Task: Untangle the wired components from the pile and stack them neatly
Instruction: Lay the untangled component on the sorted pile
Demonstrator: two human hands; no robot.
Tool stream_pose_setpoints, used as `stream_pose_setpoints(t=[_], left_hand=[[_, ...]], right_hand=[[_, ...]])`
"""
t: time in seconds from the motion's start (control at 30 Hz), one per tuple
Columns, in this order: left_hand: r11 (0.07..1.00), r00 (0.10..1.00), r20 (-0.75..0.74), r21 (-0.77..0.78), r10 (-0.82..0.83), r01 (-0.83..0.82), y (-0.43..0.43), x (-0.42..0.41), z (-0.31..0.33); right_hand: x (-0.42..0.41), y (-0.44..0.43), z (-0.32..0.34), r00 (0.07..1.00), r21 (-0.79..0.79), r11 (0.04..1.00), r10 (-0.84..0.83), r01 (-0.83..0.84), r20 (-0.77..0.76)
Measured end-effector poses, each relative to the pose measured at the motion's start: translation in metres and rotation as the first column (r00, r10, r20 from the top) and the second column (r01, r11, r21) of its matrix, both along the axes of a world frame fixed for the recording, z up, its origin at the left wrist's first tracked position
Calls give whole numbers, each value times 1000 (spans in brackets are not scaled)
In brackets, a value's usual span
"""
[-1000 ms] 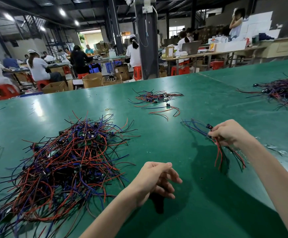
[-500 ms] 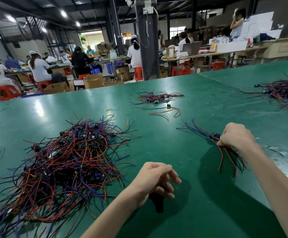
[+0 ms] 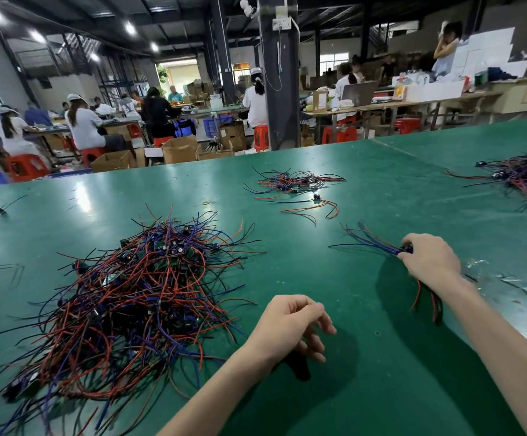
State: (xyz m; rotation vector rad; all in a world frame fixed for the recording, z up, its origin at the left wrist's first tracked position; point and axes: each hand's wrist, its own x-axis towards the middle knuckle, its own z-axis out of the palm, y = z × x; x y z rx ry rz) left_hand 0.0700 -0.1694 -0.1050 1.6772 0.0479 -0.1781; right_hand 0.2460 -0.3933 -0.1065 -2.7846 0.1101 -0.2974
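Wire pile (image 3: 136, 294) lies on the left side of the desk (image 3: 381, 388). Right hand (image 3: 430, 259) grips a small wire bundle (image 3: 372, 243); left hand (image 3: 290, 325) fingers (image 3: 318, 324) curl loosely, holding nothing

Only the person's arms and hands show. The left forearm (image 3: 224, 382) is bare along its whole visible length, slim and smooth, narrowing to the wrist. The left hand (image 3: 290, 322) is bare too, with slender fingers and plainly marked knuckles. The right forearm (image 3: 501, 335) is likewise bare skin from the wrist to where it passes out of sight. The right hand (image 3: 432, 259), also uncovered, shows its smooth back and a row of knuckles.
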Motion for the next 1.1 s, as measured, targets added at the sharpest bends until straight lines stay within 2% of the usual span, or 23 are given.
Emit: stream_pose_setpoints(t=[0.07,0.13,0.2,0.27,0.33,0.37,0.43,0.5,0.57,0.67,0.73,0.8,0.97,1.03,1.1], left_hand=[[993,991,127,105,45,-59,2,0,1],[946,948,306,273,87,-175,8,3,5],[859,872,474,389,123,-333,21,9,14],[756,781,596,422,186,-501,42,18,29],[586,706,666,480,241,-653,70,28,45],[485,694,669,530,265,-696,85,34,52],[256,729,612,684,308,-683,118,46,61],[42,799,477,849,365,-526,145,54,64],[-37,848,315,943,427,-332,164,57,61],[-47,860,224,972,459,-229,178,60,50],[-84,860,252,967,444,-240,182,61,44],[-83,852,302,952,427,-295,184,60,42],[60,733,552,781,398,-621,172,53,55],[193,686,643,666,340,-720,158,49,66],[335,666,705,583,244,-740,138,43,74]], right_hand=[[0,2,-1,1000,-59,998,-4,4,6],[-1,6,-3,1000,-141,990,-4,8,29],[-5,13,-3,995,-169,986,26,-9,98],[-10,24,-4,978,-170,983,97,-66,184],[-16,39,-7,955,-183,972,187,-147,230],[-20,46,-10,943,-197,962,234,-190,236],[-28,62,-16,917,-237,933,326,-272,229],[-34,75,-22,889,-263,902,401,-342,219],[-39,84,-28,864,-282,874,458,-395,209],[-42,90,-31,839,-259,855,504,-449,208],[-41,89,-31,837,-231,858,505,-459,209],[-40,88,-30,841,-202,864,498,-461,211],[-41,85,-26,845,-129,876,482,-465,231],[-43,85,-25,839,-96,872,488,-479,240],[-47,87,-22,819,-22,857,499,-515,282]])
